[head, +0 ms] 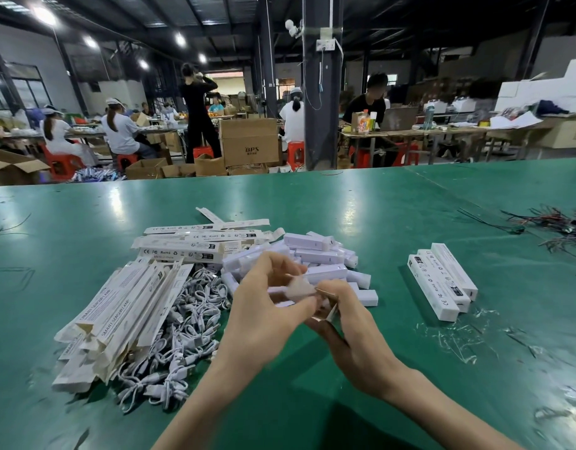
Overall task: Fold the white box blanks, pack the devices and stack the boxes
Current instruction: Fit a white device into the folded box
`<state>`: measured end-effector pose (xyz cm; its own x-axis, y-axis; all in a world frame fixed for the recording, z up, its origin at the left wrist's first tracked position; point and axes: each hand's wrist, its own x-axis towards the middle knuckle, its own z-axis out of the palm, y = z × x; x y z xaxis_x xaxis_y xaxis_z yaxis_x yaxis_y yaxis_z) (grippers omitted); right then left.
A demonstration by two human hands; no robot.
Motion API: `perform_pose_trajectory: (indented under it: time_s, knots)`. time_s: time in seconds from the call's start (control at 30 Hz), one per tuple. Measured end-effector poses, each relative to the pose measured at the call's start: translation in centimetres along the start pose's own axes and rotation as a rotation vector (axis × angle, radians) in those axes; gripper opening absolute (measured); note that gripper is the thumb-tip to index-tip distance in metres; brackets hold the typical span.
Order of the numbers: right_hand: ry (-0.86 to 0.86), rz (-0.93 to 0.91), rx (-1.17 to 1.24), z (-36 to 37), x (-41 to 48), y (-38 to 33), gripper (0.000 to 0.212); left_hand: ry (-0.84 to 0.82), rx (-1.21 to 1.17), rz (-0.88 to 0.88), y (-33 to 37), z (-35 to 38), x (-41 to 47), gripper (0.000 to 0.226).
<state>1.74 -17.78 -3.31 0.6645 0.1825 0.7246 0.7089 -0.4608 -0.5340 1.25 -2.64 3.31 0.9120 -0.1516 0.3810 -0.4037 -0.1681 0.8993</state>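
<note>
Both my hands meet over the green table point(312, 209), holding one white box point(307, 295) end-on between them. My left hand point(267, 306) pinches its blurred end flap with thumb and fingers. My right hand point(351, 332) curls round the box body from below. Behind the hands lies a heap of white bar-shaped devices point(315, 251). Flat white box blanks point(124, 306) are piled at the left, more printed ones point(189, 245) behind them. Three packed boxes point(442, 280) lie side by side at the right.
White coiled cables point(182, 339) lie tangled between the blanks and my left arm. Scraps of clear film point(455, 336) litter the table at the right. Loose dark wires point(552, 222) lie at the far right. Beyond the table edge, people work at benches among cardboard cartons point(249, 141).
</note>
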Motion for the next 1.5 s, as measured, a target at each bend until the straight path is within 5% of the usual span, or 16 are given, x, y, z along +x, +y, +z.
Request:
perform_pose_trajectory:
  time_s: [0.3, 0.53, 0.77, 0.97, 1.17, 1.5]
  knots:
    - [-0.109, 0.079, 0.084, -0.9, 0.1, -1.1, 0.033, -0.170, -0.563, -0.440, -0.8, 0.7, 0.7, 0.033]
    - [-0.057, 0.051, 0.221, -1.5, 0.8, -2.5, 0.024, -0.259, -0.903, -0.466, -1.4, 1.0, 1.0, 0.028]
    - [0.048, 0.007, 0.237, -1.6, 1.1, -2.7, 0.012, -0.291, -0.972, -0.434, -1.6, 1.2, 0.6, 0.023]
    - [0.104, 0.081, 0.408, -1.7, 1.2, -2.9, 0.016, -0.166, -0.792, -0.158, -1.4, 2.4, -0.3, 0.027]
    - [0.169, 0.044, 0.229, -1.8, 1.0, -2.8, 0.009, -0.056, -0.645, 0.007, -1.8, 2.9, -0.8, 0.030]
    - [0.199, 0.149, 0.115, -1.8, 0.7, -2.1, 0.012, -0.044, -0.663, 0.002, -1.9, 4.4, -2.0, 0.019]
